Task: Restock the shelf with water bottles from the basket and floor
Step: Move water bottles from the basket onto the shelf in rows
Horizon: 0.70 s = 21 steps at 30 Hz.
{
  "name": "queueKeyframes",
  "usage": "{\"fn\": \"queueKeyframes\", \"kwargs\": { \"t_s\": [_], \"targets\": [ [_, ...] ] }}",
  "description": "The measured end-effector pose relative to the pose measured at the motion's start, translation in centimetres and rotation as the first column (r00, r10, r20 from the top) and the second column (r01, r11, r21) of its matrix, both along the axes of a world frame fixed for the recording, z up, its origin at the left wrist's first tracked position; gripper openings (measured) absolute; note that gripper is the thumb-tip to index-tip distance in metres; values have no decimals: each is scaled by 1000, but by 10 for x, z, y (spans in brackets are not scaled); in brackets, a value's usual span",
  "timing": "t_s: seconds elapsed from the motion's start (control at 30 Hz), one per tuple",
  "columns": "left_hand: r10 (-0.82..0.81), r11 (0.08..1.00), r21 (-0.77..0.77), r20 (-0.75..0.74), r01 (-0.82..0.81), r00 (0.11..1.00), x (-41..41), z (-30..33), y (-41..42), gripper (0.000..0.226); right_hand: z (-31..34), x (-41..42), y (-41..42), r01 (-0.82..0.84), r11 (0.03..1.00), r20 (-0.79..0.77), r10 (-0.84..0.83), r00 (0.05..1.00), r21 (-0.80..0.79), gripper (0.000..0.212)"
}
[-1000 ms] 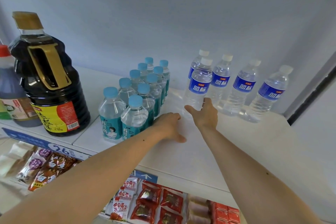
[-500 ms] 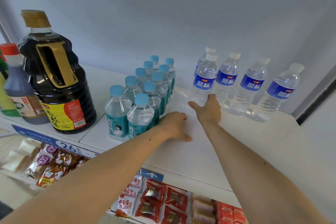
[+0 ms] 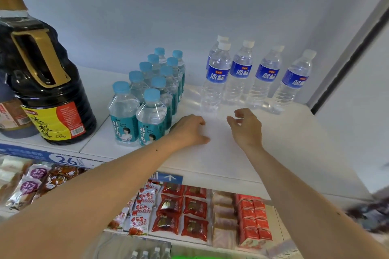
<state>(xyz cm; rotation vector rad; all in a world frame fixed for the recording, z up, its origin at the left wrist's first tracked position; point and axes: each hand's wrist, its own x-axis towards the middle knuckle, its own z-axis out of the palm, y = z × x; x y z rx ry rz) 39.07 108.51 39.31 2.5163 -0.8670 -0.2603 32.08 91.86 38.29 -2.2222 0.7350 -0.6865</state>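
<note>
Several clear water bottles (image 3: pixel 240 73) with white caps and blue labels stand in a row at the back right of the white shelf (image 3: pixel 294 143). The front-left one (image 3: pixel 216 78) stands a little ahead of the rest. My right hand (image 3: pixel 246 128) hovers just in front of it, fingers loosely curled, holding nothing. My left hand (image 3: pixel 189 130) rests on the shelf with its fingers bent under, empty, beside a block of small soda-water bottles (image 3: pixel 147 99) with light blue caps.
A big dark soy sauce jug (image 3: pixel 46 94) with a gold handle stands at the left, another bottle (image 3: pixel 12 115) behind it. Snack packets (image 3: pixel 181 212) fill the shelf below. Bottle caps (image 3: pixel 147 254) and something green show at the bottom edge.
My right hand has let go of the front-left blue-label bottle and drawn back toward me. My left hand has stayed on the shelf. The camera has moved closer.
</note>
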Motion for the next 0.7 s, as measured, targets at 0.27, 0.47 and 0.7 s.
{"fn": "queueKeyframes", "kwargs": {
  "t_s": [0.27,0.47,0.7],
  "targets": [
    [-40,987,-158,5,40,999,-57,-11,11,51,-19,-80,17,10,1000,73,-10,997,-2,19],
    [16,962,-273,39,-5,999,-117,-16,18,42,-24,-135,36,-49,999,181,50,982,-11,20],
    [192,877,-470,159,-97,968,-197,-42,25,20,-60,-206,59,-109,993,381,122,917,-55,17]
  ]
}}
